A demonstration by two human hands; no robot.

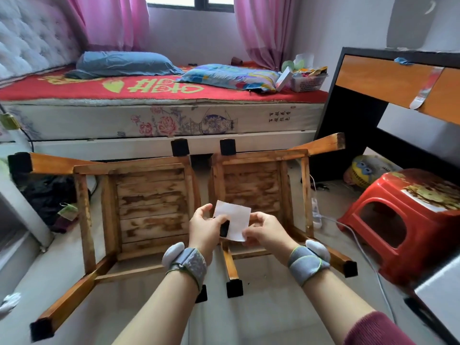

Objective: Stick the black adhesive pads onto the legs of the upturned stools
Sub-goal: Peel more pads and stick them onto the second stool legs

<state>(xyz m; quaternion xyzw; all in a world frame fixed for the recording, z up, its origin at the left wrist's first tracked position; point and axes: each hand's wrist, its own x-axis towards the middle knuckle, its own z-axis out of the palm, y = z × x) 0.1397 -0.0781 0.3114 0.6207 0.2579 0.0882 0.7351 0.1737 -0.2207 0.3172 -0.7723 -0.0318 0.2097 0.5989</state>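
Both hands, left hand (204, 227) and right hand (263, 232), pinch the white backing sheet (236, 217) (one black pad (224, 229) attached).

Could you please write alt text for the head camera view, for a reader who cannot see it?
Two hands, left hand and right hand, hold a white backing sheet with a black adhesive pad above two upturned wooden stools on the floor. Most visible leg ends are already black-capped; a bed stands behind, a red plastic stool right.
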